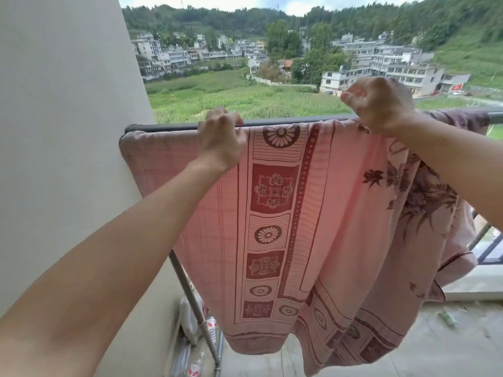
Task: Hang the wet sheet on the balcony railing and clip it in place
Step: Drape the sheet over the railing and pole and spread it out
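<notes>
Half done, I judge: pink patterned sheet (pixel 285 213) drapes the railing (pixel 285 122); left hand (pixel 221 140) and right hand (pixel 378 104) pinch its top edge; no clips visible.

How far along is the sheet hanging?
Done: the pink sheet is already draped over the rail, reaching the wall end. In hand: the left hand grips sheet and rail, while the right hand pinches the bunched top edge, apparently spreading it; the right part hangs crumpled. Left: smoothing that side and clipping. No clip is visible yet.
</notes>
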A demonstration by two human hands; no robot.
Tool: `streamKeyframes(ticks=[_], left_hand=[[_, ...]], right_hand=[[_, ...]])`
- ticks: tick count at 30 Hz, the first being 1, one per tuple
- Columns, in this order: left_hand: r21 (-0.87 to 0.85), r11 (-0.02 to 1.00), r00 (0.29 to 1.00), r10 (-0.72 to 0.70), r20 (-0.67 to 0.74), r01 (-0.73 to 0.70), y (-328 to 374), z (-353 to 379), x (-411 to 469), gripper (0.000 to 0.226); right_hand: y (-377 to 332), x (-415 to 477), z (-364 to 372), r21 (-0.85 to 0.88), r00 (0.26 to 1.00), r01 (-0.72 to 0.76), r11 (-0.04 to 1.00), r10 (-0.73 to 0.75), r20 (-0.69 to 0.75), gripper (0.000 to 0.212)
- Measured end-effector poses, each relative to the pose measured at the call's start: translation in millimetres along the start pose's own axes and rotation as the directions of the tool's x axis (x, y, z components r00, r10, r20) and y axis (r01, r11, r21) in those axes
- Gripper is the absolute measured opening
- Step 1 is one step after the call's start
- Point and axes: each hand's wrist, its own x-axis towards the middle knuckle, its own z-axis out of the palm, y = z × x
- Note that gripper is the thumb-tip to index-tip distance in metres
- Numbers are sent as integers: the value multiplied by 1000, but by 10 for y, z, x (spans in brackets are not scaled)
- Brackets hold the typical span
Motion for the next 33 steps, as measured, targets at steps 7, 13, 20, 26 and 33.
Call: streamKeyframes(ticks=[7,13,20,26,33], left_hand=[[-13,982,976,191,106,-191,990,700,27,26],[-115,983,989,146,38,-140,912,828,115,31],[49,996,995,71,71,-74,861,833,77,46],[170,982,996,71,52,-79,719,732,17,47],[182,977,990,97,106,-115,645,495,-70,50]], right_hand=[[1075,-328,-255,-28,974,-214,976,215,69,51],[1601,-118,-256,-58,988,-143,988,139,-70,21],[2591,61,-643,-210,889,-456,865,454,-62,26],[1921,-78,-548,-68,978,-127,990,137,159,35],[1462,-392,-450,-50,974,118,992,-106,199,66]])
